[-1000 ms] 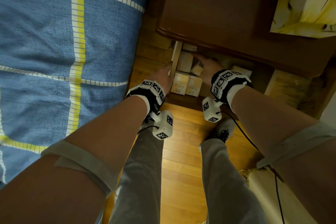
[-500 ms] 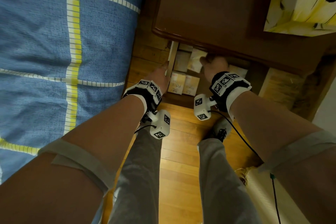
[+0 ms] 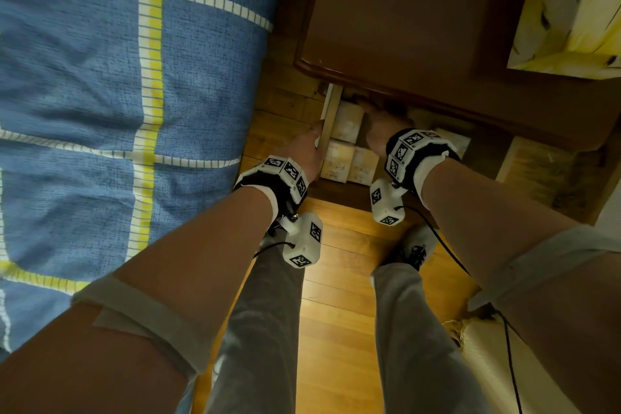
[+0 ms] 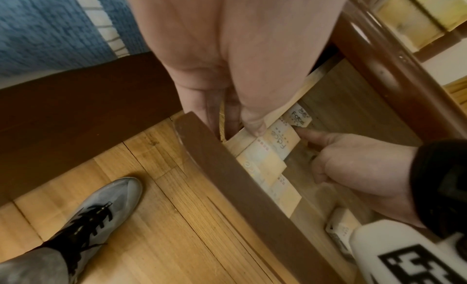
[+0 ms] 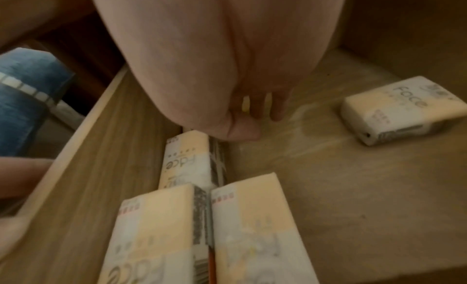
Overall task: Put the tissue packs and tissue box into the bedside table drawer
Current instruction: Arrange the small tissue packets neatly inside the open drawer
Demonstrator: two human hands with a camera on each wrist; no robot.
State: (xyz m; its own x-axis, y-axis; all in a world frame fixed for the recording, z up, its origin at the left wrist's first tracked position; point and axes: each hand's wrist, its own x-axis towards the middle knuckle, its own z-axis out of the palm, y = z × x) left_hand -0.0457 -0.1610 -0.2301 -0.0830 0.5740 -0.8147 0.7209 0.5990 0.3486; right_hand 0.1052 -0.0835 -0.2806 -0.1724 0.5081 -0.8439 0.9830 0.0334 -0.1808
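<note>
1. Since a half second ago, the right hand (image 3: 379, 124) has slid deeper into the drawer (image 3: 331, 118), no longer lifting a pack.
2. Left of the drawer lies the blue bed cover (image 3: 100, 94).
3. On the drawer's left wall, the left hand (image 3: 307, 151) grips the edge, thumb inside and fingers curled outside.
4. Against that wall sit three tissue packs (image 5: 187, 164), one behind, two side by side in front.
5. Behind the rear pack, the right hand's fingers (image 5: 275, 108) point straight down at the drawer floor, holding nothing.
6. Further right in the drawer lies a lone pack (image 5: 401, 108).
7. Above the drawer, on the bedside table (image 3: 403, 27), stands the yellow tissue box (image 3: 571, 10).
</note>
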